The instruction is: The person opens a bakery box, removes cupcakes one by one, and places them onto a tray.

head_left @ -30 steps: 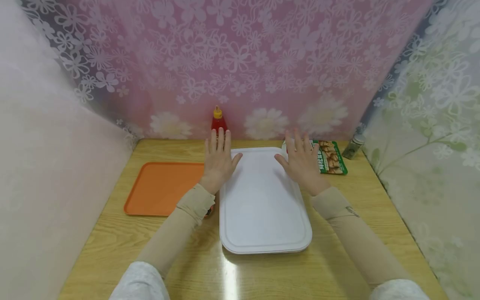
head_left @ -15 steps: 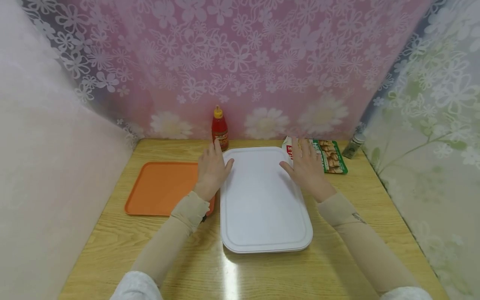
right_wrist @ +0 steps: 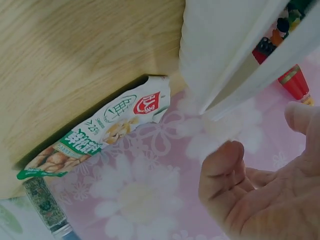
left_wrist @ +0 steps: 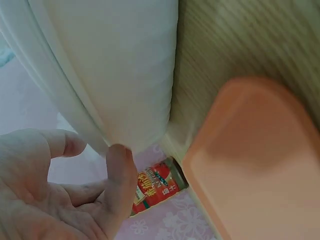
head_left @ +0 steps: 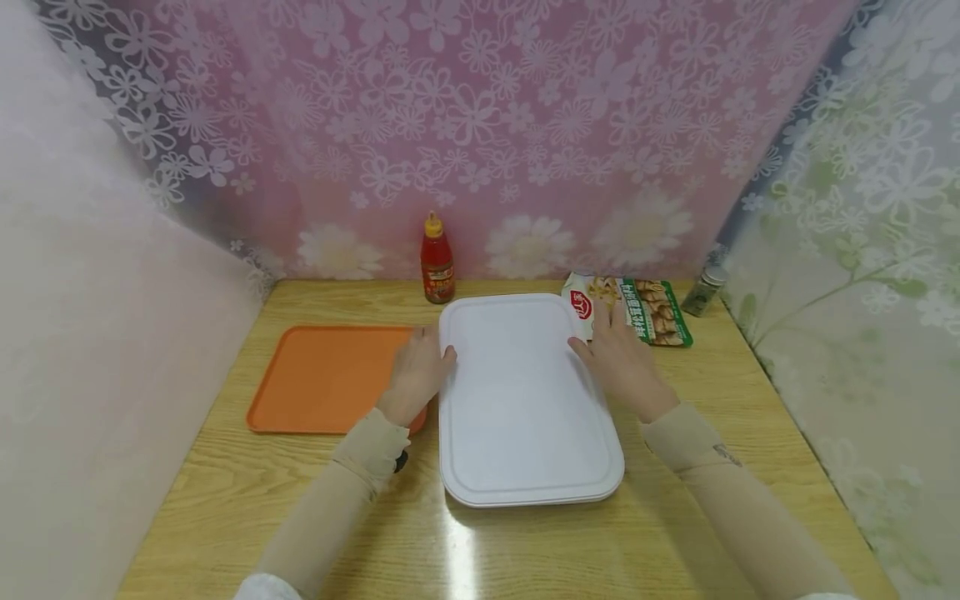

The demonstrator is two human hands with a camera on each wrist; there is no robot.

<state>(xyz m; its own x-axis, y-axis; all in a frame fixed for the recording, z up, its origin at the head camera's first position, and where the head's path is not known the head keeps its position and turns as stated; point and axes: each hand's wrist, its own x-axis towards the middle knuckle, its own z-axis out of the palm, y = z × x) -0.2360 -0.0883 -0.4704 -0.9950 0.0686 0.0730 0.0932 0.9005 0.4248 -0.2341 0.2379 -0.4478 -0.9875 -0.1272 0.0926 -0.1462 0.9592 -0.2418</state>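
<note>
A white rectangular tray (head_left: 525, 417) lies in the middle of the wooden table (head_left: 525, 550). My left hand (head_left: 416, 371) sits at the tray's left rim, over the right end of an orange tray (head_left: 322, 379); its thumb reaches the white rim. In the left wrist view the left hand (left_wrist: 75, 200) shows loosely curved fingers holding nothing beside the white tray (left_wrist: 115, 65). My right hand (head_left: 618, 358) lies at the tray's right rim with fingers stretched toward a snack packet (head_left: 652, 312). The right hand (right_wrist: 250, 195) is relaxed and holds nothing.
A red sauce bottle (head_left: 437, 262) stands at the back behind the white tray. A small spice jar (head_left: 705, 290) stands at the back right by the curtain. Flowered curtains close in the table at the back and both sides.
Both hands have drawn back toward me along the white tray's rims. The left hand has come away from the sauce bottle and its fingers have curved in.
</note>
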